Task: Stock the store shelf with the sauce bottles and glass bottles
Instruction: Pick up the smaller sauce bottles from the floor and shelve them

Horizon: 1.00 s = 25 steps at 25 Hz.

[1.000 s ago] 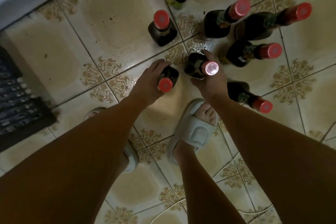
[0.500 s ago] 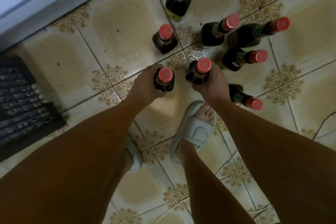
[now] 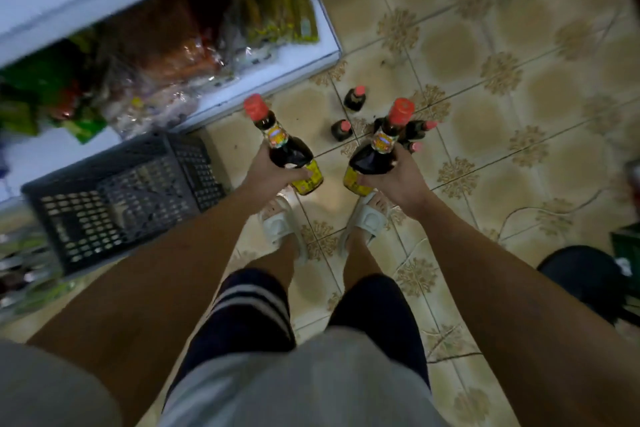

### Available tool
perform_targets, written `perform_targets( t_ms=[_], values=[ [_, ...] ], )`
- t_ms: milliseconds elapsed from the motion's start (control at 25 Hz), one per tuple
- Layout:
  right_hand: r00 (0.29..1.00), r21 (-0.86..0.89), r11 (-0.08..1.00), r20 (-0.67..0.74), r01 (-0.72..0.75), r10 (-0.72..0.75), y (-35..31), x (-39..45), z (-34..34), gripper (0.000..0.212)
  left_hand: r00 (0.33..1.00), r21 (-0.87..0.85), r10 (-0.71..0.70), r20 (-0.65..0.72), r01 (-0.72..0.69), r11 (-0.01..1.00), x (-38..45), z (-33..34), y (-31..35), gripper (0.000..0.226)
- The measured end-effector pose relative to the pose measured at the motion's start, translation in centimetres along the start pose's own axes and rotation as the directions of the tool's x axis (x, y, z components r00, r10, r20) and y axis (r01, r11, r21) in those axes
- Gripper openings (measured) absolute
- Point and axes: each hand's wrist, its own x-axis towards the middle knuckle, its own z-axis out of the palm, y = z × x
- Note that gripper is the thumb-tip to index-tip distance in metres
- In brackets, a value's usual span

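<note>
Red caps everywhere in this shot. Person's standing on a patterned tile floor (image 3: 519,87) with a dark sauce bottle in each fist. Left hand (image 3: 268,172) is wrapped round the body of the left bottle (image 3: 289,149), fingers curled over the yellow label near the base, neck and cap tilted up and to the left. Right hand (image 3: 398,177) grips the right bottle (image 3: 375,152) the same way, neck leaning up and a bit right. Both bottles are held up off the floor, close together but not touching, above the person's white slippers (image 3: 365,217).

More of the same red-capped bottles (image 3: 354,99) stand on the floor further out, a few partly hidden behind the right bottle, so I can't count them for sure.

Off to the left is a white shelf (image 3: 311,59) with blurry plastic-wrapped packets (image 3: 180,55) on its bottom level, can't make out what they are. Just in front of it sits a dark plastic crate (image 3: 114,198) on the floor, well left of the left hand.
</note>
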Motion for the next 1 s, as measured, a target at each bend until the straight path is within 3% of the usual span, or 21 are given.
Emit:
perform_targets(
  t_ms=[80, 160, 360, 440, 680, 1000],
  values=[
    [0.999, -0.044, 0.999, 0.043, 0.027, -0.025, -4.5, -4.3, 0.0, 0.068, 0.999, -0.1, -0.048, -0.017, 0.047, 0.994, -4.8, -3.4, 3.3, 0.065],
    [0.995, -0.052, 0.997, 0.082, 0.055, -0.05, -8.5, -8.3, 0.7, 0.074, 0.999, -0.165, -0.048, -0.018, 0.045, 0.985, -9.3, -6.6, 5.7, 0.065],
    [0.963, -0.104, 0.977, 0.214, 0.189, -0.164, -15.8, -14.6, 2.3, 0.06, 0.989, -0.187, 0.086, -0.119, -0.107, 0.976, -17.9, -11.8, 9.0, 0.074],
    [0.945, -0.153, 0.954, 0.246, 0.257, -0.215, -17.8, -16.0, 3.0, 0.065, 0.977, -0.207, 0.132, -0.167, -0.165, 0.964, -20.9, -12.7, 9.3, 0.08],
    [0.839, -0.158, 0.874, 0.4, 0.46, -0.369, -23.0, -20.2, 6.5, 0.074, 0.944, -0.202, 0.199, -0.264, -0.255, 0.946, -30.2, -13.7, 10.5, 0.073],
    [0.691, -0.183, 0.761, 0.583, 0.623, -0.426, -27.6, -27.6, 15.2, 0.073, 0.839, -0.149, 0.261, -0.477, -0.37, 0.917, -41.9, -18.0, 8.4, 0.073]
  ],
)
